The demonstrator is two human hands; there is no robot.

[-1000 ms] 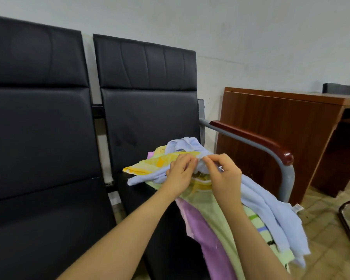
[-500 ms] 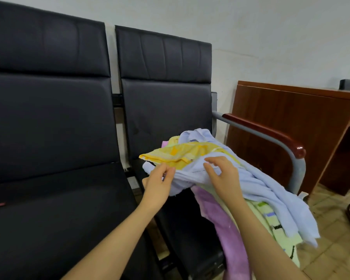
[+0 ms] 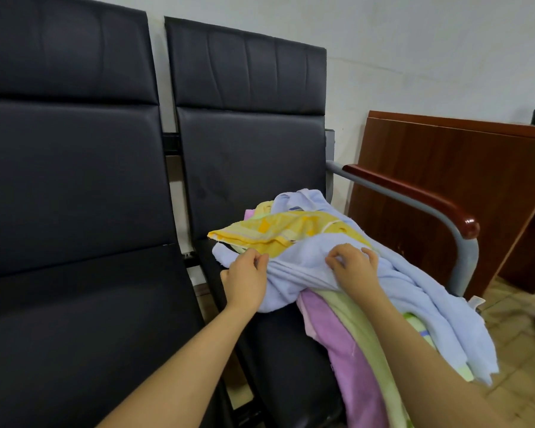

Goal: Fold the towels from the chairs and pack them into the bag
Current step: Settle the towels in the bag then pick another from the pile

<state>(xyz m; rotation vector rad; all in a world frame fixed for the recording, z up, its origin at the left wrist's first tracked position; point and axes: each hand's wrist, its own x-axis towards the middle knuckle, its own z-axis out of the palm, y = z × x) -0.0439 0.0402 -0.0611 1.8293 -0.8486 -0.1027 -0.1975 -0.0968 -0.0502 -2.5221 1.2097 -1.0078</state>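
Left chair [image 3: 74, 186]: black padded seat and back, at the left of the view.
Right chair [image 3: 250, 143]: black, just beside the left one — it carries the towel heap on its seat, toward the right edge by the armrest [image 3: 414, 196].
Desk [image 3: 445, 180]: brown wood, behind the armrest, against the white wall.
Blue towel [image 3: 309, 267]: pale blue, on top of the heap, its far end trailing over the seat's front right corner.
Purple towel [image 3: 349, 359]: hangs over the seat's front edge under the blue one.
Green towel [image 3: 368, 344]: beside the purple, also hanging.
Yellow towel [image 3: 278, 233]: patterned, lying at the heap's left side.
Left hand [image 3: 246, 278]: fingers curled, pinching the blue towel's left end.
Right hand [image 3: 354, 267]: fingers curled — gripping a bunch of the blue towel.
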